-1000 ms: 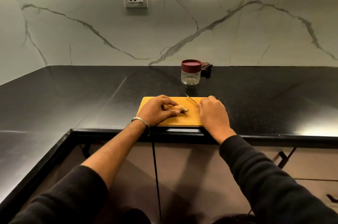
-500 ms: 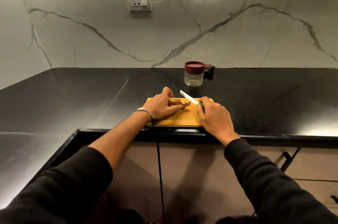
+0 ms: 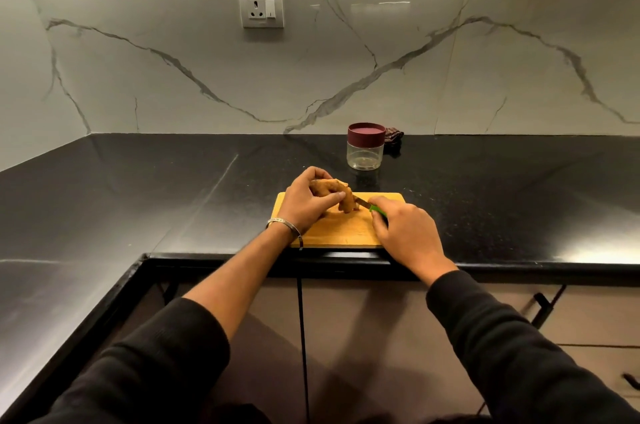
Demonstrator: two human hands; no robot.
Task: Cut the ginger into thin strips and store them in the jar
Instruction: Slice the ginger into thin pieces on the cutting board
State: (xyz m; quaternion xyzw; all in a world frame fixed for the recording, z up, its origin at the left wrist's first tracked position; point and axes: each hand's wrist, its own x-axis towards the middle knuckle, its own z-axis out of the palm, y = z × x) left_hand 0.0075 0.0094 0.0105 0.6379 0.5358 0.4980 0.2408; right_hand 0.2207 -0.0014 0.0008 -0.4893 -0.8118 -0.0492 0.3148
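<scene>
The left hand (image 3: 306, 200) holds the ginger (image 3: 337, 197) tight on the cutting board (image 3: 341, 233). The right hand (image 3: 405, 233) grips the knife (image 3: 369, 207), its blade touching the ginger. Ginger looks hard and bumpy; it may roll, so hold the fat end. The jar (image 3: 366, 146) waits beyond both hands, lid on.

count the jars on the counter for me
1. The jar stands on the black counter near the wall, behind the cutting board, its maroon lid on. A dark cloth lies behind it; nothing else jar-like shows.
</scene>
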